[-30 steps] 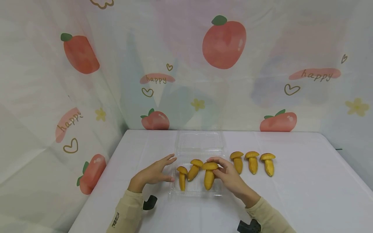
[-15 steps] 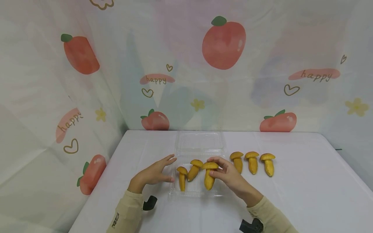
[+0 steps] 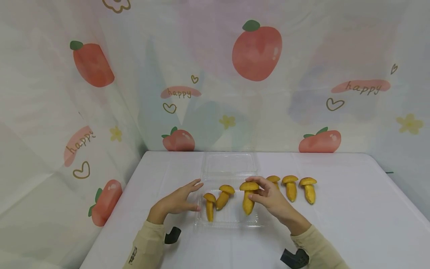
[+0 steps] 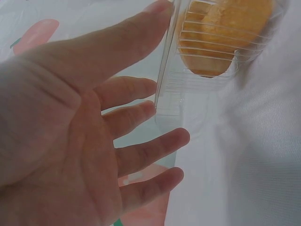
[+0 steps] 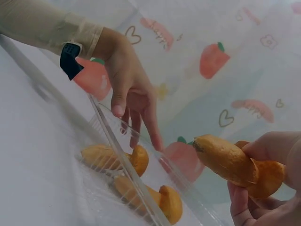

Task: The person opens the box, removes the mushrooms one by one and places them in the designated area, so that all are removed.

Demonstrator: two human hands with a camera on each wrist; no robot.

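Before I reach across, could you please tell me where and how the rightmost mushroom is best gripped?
I'd probably pinch the stem of the rightmost mushroom just below its cap, coming from the right: the stem points toward the viewer and is narrower than the cap, while a neighbouring mushroom lies left.

- Before you on the surface stands the container, its lid far.
- In its left half lie two mushrooms.
- Your right fingers hold one mushroom over its right half.
- Three more mushrooms lie right.
- Your left fingers are near its left edge.
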